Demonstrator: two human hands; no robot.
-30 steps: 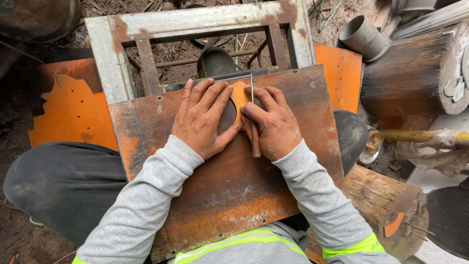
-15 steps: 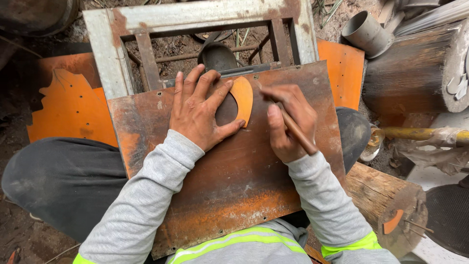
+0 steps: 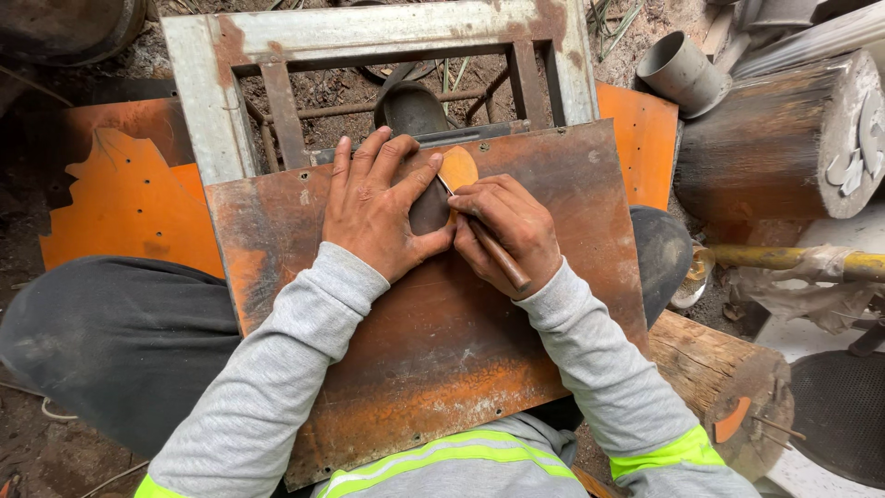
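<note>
Clearly the step in hand looks like scribing: an outline is being traced around a template onto a rusty sheet (image 3: 433, 369). The left hand (image 3: 378, 207) lies flat with fingers spread, pressing the small rounded template (image 3: 452, 175) down near the sheet's far edge, at about 12 o'clock from the sheet's middle. The template's orange tip shows past the thumb; the rest is dark or hidden under the hand. The right hand (image 3: 507, 231) is closed around a thin brown scriber (image 3: 493, 254), held like a pencil, its point touching the template's edge at 3 o'clock and its tail slanting back toward 5 o'clock. The sheet rests across the person's lap and against a grey metal frame (image 3: 212, 101) at 12 o'clock. A log (image 3: 719, 369) lies at 4 o'clock. By my judgement, the next move calls for steady pressure from the left hand so the template cannot slip, while the point follows the curved edge closely.
</note>
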